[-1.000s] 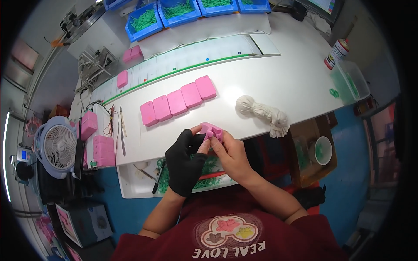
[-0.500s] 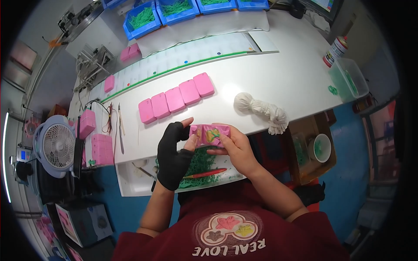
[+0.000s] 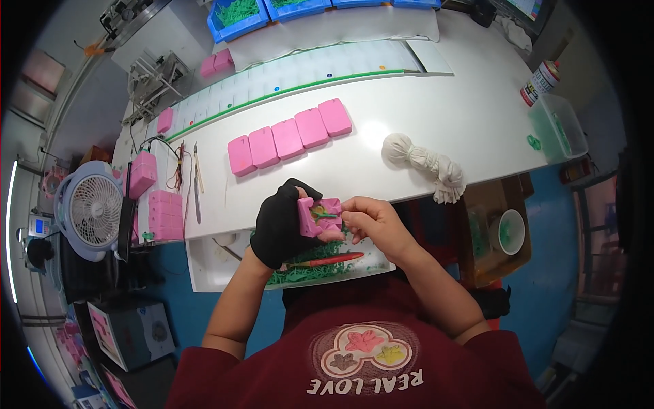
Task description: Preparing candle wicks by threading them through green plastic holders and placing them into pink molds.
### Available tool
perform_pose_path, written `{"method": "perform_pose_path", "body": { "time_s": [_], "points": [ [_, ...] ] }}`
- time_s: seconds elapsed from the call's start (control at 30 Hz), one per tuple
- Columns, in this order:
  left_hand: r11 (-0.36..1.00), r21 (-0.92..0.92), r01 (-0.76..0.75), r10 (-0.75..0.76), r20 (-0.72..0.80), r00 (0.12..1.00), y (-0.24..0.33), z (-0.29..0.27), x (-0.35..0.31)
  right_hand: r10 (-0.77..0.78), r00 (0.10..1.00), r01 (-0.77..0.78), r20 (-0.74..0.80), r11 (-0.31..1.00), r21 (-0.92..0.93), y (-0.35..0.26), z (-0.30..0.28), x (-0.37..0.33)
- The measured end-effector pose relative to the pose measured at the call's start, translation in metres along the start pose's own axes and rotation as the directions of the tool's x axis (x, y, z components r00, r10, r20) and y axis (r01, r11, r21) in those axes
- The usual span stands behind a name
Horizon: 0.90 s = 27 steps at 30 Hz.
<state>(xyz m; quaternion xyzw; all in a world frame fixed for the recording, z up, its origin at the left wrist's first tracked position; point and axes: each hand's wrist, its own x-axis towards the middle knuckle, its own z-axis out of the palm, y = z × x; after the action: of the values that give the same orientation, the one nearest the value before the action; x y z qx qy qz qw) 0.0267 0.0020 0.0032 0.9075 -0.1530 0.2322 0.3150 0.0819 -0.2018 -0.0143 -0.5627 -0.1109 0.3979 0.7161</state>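
Observation:
Over the open drawer, my left hand, in a black fingerless glove, is closed round a pink mould that lies spread open. Inside the mould's hollow sits a small green and yellow piece. My bare right hand is at the mould's right side, its thumb and fingertips pinched together beside the end of the green part. Whether they grip that piece or the mould's edge is hidden. Farther up the table stands a row of several closed pink moulds.
Below my hands, the white drawer holds green shavings and a red-handled tool. A tied white cloth bundle lies to the right. Tweezers and more pink moulds are left. Blue bins line the back.
The mould has tilted and opened wider in my gloved left hand. My right hand has let go of its side and now pinches at its right edge. The view has shifted slightly.

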Motion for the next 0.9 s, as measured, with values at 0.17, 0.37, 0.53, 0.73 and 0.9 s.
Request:
{"method": "perform_pose_path", "body": {
  "time_s": [0.17, 0.37, 0.53, 0.73, 0.9],
  "points": [
    [0.995, -0.062, 0.077, -0.074, 0.054, 0.996, 0.004, -0.001, 0.002, -0.084, 0.996, 0.078, -0.025, 0.981, -0.175, -0.002, 0.002, 0.0],
    [0.983, -0.124, 0.134, -0.123, 0.095, 0.988, 0.005, 0.0, 0.0, -0.003, 0.999, -0.002, -0.032, 0.988, -0.156, -0.007, 0.001, -0.001],
    [0.993, -0.086, 0.079, -0.066, 0.14, 0.988, 0.003, -0.002, -0.002, -0.013, 0.999, 0.004, -0.032, 0.965, -0.262, -0.001, 0.001, 0.002],
    [0.999, 0.023, -0.039, 0.034, 0.199, 0.979, -0.003, -0.007, -0.005, -0.062, 0.997, 0.047, -0.034, 0.942, -0.334, 0.009, 0.011, 0.002],
    [0.989, 0.0, 0.148, -0.147, 0.149, 0.978, -0.017, -0.023, -0.015, -0.209, 0.948, 0.304, 0.238, 0.815, -0.494, -0.001, 0.008, -0.012]
  ]
}}
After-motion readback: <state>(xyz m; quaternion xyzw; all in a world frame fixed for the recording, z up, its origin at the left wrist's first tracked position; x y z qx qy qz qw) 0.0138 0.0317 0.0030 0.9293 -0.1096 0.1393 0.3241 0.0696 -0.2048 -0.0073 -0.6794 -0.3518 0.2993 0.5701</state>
